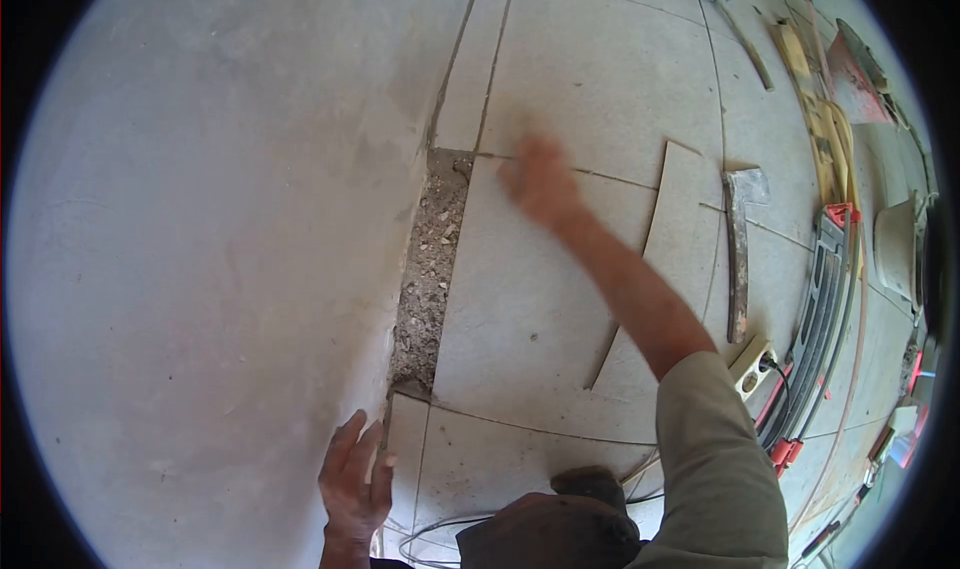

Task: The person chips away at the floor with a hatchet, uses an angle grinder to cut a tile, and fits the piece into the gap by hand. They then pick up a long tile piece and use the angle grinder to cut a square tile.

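My left hand (355, 479) is at the lower middle, its fingers apart, against the smooth pale wall (220, 219) beside a narrow laid tile strip (405, 434). Nothing shows in it. Farther forward, my right hand (540, 184) is over the large floor tiles (530, 299), just right of a narrow gap with gravelly rubble (425, 279). Motion smears its fingers, so I cannot make out whether it holds anything. Under and beside my right forearm a loose, long cut tile strip (675, 204) lies slanted across the tiles.
To the right lie a hatchet (738, 249), a mallet (735, 29), a power strip (752, 369) with a plug in it and a tile cutter (815, 319). Wooden boards (805, 109) and buckets (860, 74) stand farther right. A cable (430, 539) runs near my knee.
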The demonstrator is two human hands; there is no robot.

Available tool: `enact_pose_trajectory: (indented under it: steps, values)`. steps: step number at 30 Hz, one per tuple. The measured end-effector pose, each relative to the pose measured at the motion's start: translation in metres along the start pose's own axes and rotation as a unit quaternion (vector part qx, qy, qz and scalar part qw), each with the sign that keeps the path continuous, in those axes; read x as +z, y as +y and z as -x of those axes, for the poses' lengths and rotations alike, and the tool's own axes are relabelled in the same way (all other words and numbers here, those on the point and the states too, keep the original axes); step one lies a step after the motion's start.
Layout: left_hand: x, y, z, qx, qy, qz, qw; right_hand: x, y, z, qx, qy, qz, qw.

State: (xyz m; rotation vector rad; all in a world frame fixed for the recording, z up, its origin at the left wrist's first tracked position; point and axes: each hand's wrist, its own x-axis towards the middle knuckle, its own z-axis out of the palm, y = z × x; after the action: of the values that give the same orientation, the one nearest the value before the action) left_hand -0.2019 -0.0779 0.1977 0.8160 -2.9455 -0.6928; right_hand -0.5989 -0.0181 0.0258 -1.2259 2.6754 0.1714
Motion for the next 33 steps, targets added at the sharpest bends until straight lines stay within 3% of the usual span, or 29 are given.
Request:
enact_pose_trajectory:
  steps: [1, 2, 4, 5, 7, 9, 10, 11, 12, 13, 15, 16, 18, 19, 21, 24, 25, 26, 27, 28, 30, 31, 33]
  values:
    - [-0.006, -0.007, 0.007, -0.002, -0.010, -0.020, 1.000, -0.001, 0.038, -0.011, 0.117, 0.129, -0.004, 0.985]
    - [-0.005, -0.010, 0.007, -0.006, -0.013, -0.026, 1.000, 0.003, 0.072, -0.027, 0.223, 0.145, -0.015, 0.964]
    - [0.011, -0.020, 0.001, 0.088, -0.041, -0.048, 0.994, 0.019, 0.125, -0.049, 0.284, 0.227, -0.127, 0.923]
    - [0.028, -0.017, -0.008, 0.051, -0.014, -0.036, 0.998, 0.024, 0.118, -0.051, 0.283, 0.227, -0.132, 0.923]
    - [0.065, -0.010, -0.025, -0.034, 0.043, 0.063, 0.997, 0.032, 0.103, -0.049, 0.175, 0.232, -0.075, 0.954]
    - [0.112, 0.002, -0.035, -0.023, 0.015, 0.011, 1.000, 0.009, 0.046, -0.039, -0.001, 0.153, 0.022, 0.988]
    - [0.137, 0.013, -0.038, -0.026, 0.015, 0.017, 0.999, 0.003, 0.010, -0.040, -0.059, 0.017, 0.195, 0.979]
    - [0.160, 0.026, -0.042, -0.053, -0.047, 0.011, 0.997, -0.018, -0.023, -0.004, -0.037, 0.019, -0.270, 0.962]
    - [0.176, 0.031, -0.045, -0.075, -0.108, 0.006, 0.991, 0.013, -0.055, 0.013, -0.159, 0.075, -0.156, 0.972]
    - [0.187, 0.030, -0.043, -0.072, -0.109, 0.016, 0.991, 0.046, -0.085, 0.039, -0.216, 0.126, -0.147, 0.957]
    - [0.205, 0.026, -0.038, -0.134, -0.149, -0.042, 0.979, 0.036, -0.099, 0.093, -0.414, -0.024, -0.313, 0.855]
    - [0.205, 0.025, -0.037, -0.134, -0.157, -0.038, 0.978, 0.029, -0.089, 0.099, -0.409, -0.031, -0.315, 0.856]
    - [0.199, 0.019, -0.036, -0.086, -0.127, -0.011, 0.988, 0.018, -0.061, 0.100, -0.143, 0.019, -0.121, 0.982]
    - [0.199, 0.018, -0.033, -0.094, -0.135, -0.013, 0.986, 0.021, -0.035, 0.092, 0.008, 0.089, -0.186, 0.978]
    - [0.203, 0.016, -0.033, -0.068, -0.098, 0.000, 0.993, 0.032, 0.006, 0.080, 0.245, 0.206, -0.189, 0.928]
    - [0.193, 0.019, -0.037, -0.066, -0.095, 0.011, 0.993, 0.056, -0.008, 0.092, 0.242, 0.176, -0.110, 0.948]
    - [0.192, 0.015, -0.040, -0.060, -0.091, 0.011, 0.994, 0.055, -0.038, 0.097, 0.188, 0.202, -0.165, 0.947]
    - [0.189, 0.006, -0.041, -0.026, -0.054, 0.067, 0.996, 0.055, -0.076, 0.104, 0.090, 0.156, -0.118, 0.977]
    - [0.185, -0.001, -0.034, 0.003, -0.023, 0.122, 0.992, 0.040, -0.109, 0.115, -0.057, 0.025, -0.110, 0.992]
    - [0.182, -0.005, -0.030, 0.005, -0.026, 0.123, 0.992, 0.054, -0.153, 0.118, -0.132, 0.087, -0.273, 0.949]
    - [0.169, -0.013, -0.014, -0.129, 0.103, 0.192, 0.967, 0.052, -0.185, 0.138, -0.209, 0.062, -0.485, 0.847]
    - [0.158, -0.014, -0.003, -0.133, 0.104, 0.187, 0.968, 0.040, -0.178, 0.146, -0.212, 0.060, -0.489, 0.844]
    - [0.138, -0.014, 0.016, -0.100, 0.148, 0.196, 0.964, 0.024, -0.140, 0.164, -0.117, 0.133, -0.430, 0.885]
